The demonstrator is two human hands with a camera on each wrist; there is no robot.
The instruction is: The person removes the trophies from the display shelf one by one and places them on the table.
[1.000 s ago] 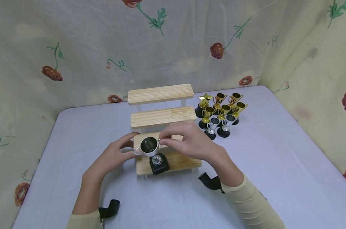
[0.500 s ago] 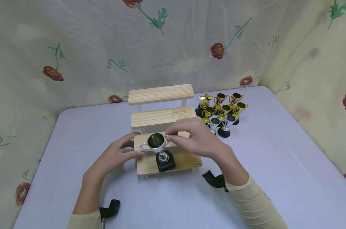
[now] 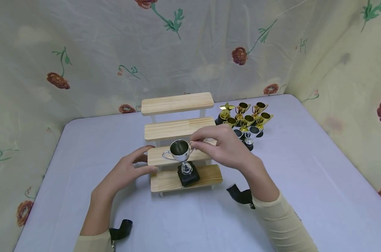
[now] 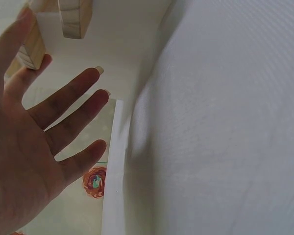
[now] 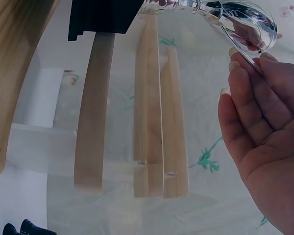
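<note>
A silver trophy cup (image 3: pixel 179 148) on a black square base (image 3: pixel 188 174) is held in front of the lower boards of a stepped wooden shelf stand (image 3: pixel 178 103). My right hand (image 3: pixel 223 147) pinches one of its handles between thumb and fingers; the right wrist view shows the shiny cup (image 5: pixel 250 24) at those fingertips. Whether the base touches a board cannot be told. At the stand's left end, my left hand (image 3: pixel 124 175) grips the second-lowest board (image 3: pixel 157 156) between thumb and index finger, its other fingers spread in the left wrist view.
Right of the stand, several gold trophy cups (image 3: pixel 248 120), a gold star trophy (image 3: pixel 224 111) and silver trophy cups (image 3: pixel 253 131) stand grouped on the white-covered table (image 3: pixel 304 157). A flowered curtain (image 3: pixel 196 52) hangs behind.
My right hand has carried the silver trophy cup rightward and slightly away from me along the lower boards. My left hand stays at the stand's end.
</note>
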